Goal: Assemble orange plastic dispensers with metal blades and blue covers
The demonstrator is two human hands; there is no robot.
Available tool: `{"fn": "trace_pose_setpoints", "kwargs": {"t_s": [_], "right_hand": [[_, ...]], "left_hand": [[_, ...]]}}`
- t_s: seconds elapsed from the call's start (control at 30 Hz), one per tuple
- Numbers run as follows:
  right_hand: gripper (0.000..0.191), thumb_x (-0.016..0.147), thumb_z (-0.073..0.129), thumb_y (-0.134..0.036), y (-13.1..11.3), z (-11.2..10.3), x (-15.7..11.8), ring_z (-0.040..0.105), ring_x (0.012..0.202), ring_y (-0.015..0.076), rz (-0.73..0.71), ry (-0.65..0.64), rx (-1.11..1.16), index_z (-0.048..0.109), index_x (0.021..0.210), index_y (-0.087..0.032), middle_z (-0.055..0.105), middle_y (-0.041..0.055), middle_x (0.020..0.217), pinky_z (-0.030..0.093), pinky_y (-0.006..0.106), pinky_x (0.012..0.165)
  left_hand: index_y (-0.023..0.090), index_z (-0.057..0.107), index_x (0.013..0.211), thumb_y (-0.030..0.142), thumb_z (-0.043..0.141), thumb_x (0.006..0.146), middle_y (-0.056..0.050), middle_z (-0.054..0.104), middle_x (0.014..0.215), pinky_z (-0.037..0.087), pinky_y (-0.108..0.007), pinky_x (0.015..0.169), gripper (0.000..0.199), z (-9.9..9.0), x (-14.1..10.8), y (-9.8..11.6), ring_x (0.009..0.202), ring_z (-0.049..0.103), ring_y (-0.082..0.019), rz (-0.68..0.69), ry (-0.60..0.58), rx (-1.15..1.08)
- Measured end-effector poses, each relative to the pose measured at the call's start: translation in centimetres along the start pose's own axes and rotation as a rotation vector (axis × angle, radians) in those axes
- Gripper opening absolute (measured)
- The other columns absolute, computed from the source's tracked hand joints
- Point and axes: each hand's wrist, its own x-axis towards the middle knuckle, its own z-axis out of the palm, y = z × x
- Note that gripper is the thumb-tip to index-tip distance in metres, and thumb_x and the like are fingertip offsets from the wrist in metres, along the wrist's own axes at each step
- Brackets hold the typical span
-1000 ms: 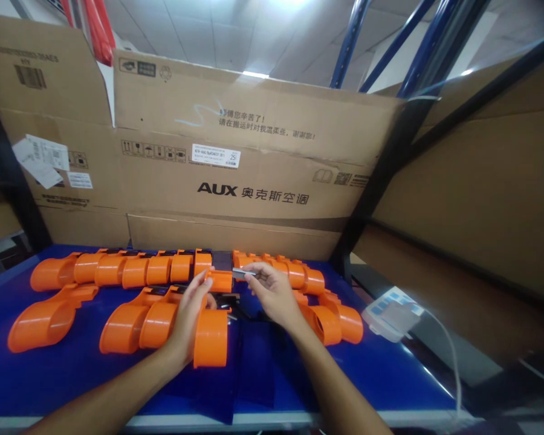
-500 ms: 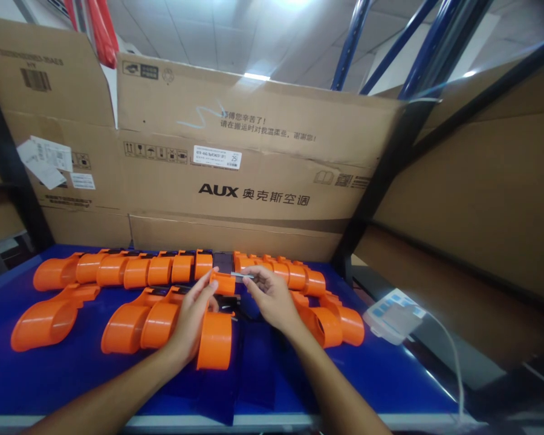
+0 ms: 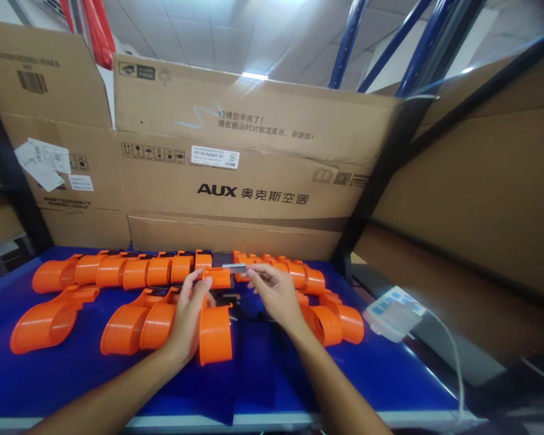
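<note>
My left hand (image 3: 191,311) is closed around an orange plastic tape dispenser (image 3: 216,337), whose wide ring hangs below the fingers. Its narrower upper part (image 3: 217,278) sticks out past my thumb. Between the thumb and fingers of my right hand (image 3: 274,293) is a thin grey metal blade (image 3: 234,267), with fine marks like teeth along it. The blade lies level, just above the dispenser's upper part; I cannot tell whether the two touch. Underneath the hands are dark parts (image 3: 254,311), partly hidden.
More orange dispensers stand in a back row (image 3: 136,273) and a front group (image 3: 122,329) on the blue tabletop (image 3: 154,396). A clear plastic box (image 3: 395,314) with a white cable sits at the right edge. Cardboard (image 3: 263,157) walls the back, with a dark post (image 3: 367,205) on the right.
The blade has shifted a little left and up and now shows its broad face above the dispenser. The dispenser has tilted slightly in my left hand. Both hands keep their hold.
</note>
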Motion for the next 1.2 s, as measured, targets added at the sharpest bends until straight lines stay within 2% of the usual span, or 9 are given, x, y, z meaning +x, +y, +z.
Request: {"fn": "trace_pose_setpoints", "kwargs": {"t_s": [0.13,0.4,0.67,0.87,1.0,1.07,1.2], "right_hand": [[0.025,0.089,0.072,-0.044,0.2,0.0,-0.1,0.069,0.071,0.0198,-0.047,-0.002,-0.073,0.076,0.089,-0.02,0.078,0.0064,0.084,0.056,0.031,0.067],[0.025,0.095,0.064,-0.039,-0.2,0.7,-1.0,0.072,0.075,0.0213,-0.128,-0.029,-0.22,0.073,0.083,-0.02,0.077,0.0057,0.081,0.056,0.032,0.073],[0.021,0.097,0.061,-0.034,0.0,1.3,-1.6,0.07,0.073,0.0206,-0.159,-0.083,-0.294,0.075,0.09,-0.02,0.077,0.0048,0.083,0.054,0.031,0.071],[0.025,0.098,0.059,-0.037,-0.6,1.4,-1.7,0.069,0.072,0.0208,-0.169,-0.103,-0.316,0.076,0.089,-0.021,0.077,0.0051,0.083,0.054,0.031,0.07],[0.021,0.097,0.059,-0.035,-0.8,0.7,-1.1,0.072,0.08,0.0218,-0.189,-0.107,-0.345,0.076,0.098,-0.023,0.079,0.005,0.093,0.055,0.032,0.077],[0.019,0.096,0.06,-0.032,-0.7,0.3,-0.6,0.071,0.08,0.022,-0.168,-0.113,-0.444,0.076,0.099,-0.023,0.079,0.0051,0.092,0.054,0.032,0.077],[0.01,0.087,0.068,-0.028,-0.7,-0.4,-0.5,0.069,0.081,0.0229,-0.06,-0.219,-0.776,0.075,0.08,-0.023,0.077,0.005,0.084,0.049,0.03,0.071]], "left_hand": [[0.022,0.058,0.127,0.059,0.077,0.079,0.006,0.058,0.06,0.04,-0.021,0.054,0.064,-0.2,0.0,0.0,0.054,0.049,-0.012,0.034,-0.003,0.029],[0.023,0.059,0.122,0.056,0.079,0.078,0.006,0.059,0.062,0.041,-0.022,0.055,0.058,-0.2,0.1,0.1,0.054,0.051,-0.012,0.055,-0.051,0.063],[0.021,0.061,0.124,0.05,0.08,0.079,0.002,0.066,0.073,0.043,-0.023,0.057,0.056,-0.2,0.2,-0.4,0.058,0.053,-0.012,0.11,-0.106,0.136],[0.02,0.062,0.124,0.052,0.081,0.077,0.004,0.063,0.068,0.042,-0.023,0.058,0.06,-0.2,0.3,-0.3,0.058,0.053,-0.012,0.085,-0.107,0.14],[0.02,0.062,0.125,0.055,0.081,0.076,0.006,0.058,0.063,0.04,-0.022,0.056,0.063,0.1,0.0,0.1,0.055,0.05,-0.011,0.046,-0.077,0.085],[0.021,0.061,0.126,0.055,0.081,0.076,0.006,0.058,0.064,0.04,-0.022,0.056,0.063,0.2,-0.1,0.3,0.055,0.05,-0.011,0.035,-0.062,0.056],[0.023,0.059,0.13,0.055,0.082,0.074,0.007,0.056,0.065,0.039,-0.021,0.055,0.068,0.3,-0.1,0.6,0.054,0.049,-0.01,0.011,-0.032,0.019]]}}
